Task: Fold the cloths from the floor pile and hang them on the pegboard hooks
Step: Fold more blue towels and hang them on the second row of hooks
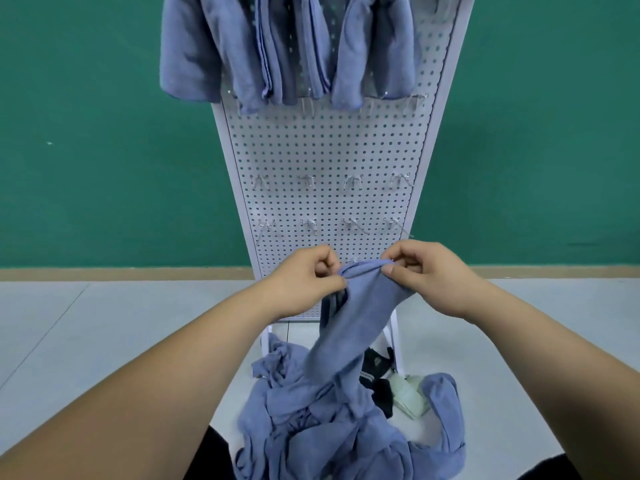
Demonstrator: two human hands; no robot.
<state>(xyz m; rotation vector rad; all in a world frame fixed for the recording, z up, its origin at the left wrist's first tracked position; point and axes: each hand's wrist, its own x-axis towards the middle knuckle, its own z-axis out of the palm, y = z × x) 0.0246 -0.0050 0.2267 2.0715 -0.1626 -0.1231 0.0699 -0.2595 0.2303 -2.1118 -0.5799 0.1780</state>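
A blue-grey cloth (343, 327) hangs from both my hands in front of the white pegboard (329, 150). My left hand (308, 278) pinches its top edge on the left. My right hand (426, 271) pinches the same edge on the right, close beside the left. The cloth's lower end trails down into the floor pile (332, 420) of crumpled blue-grey cloths. Several folded cloths (284, 50) hang from hooks at the top of the board. Bare metal hooks (308, 181) stand in rows lower down.
The pegboard stands on white legs (265, 339) on a pale grey floor, against a green wall (104, 133). Dark and pale green items (391, 386) lie beside the pile at the board's foot. My dark-clothed knees show at the bottom edge.
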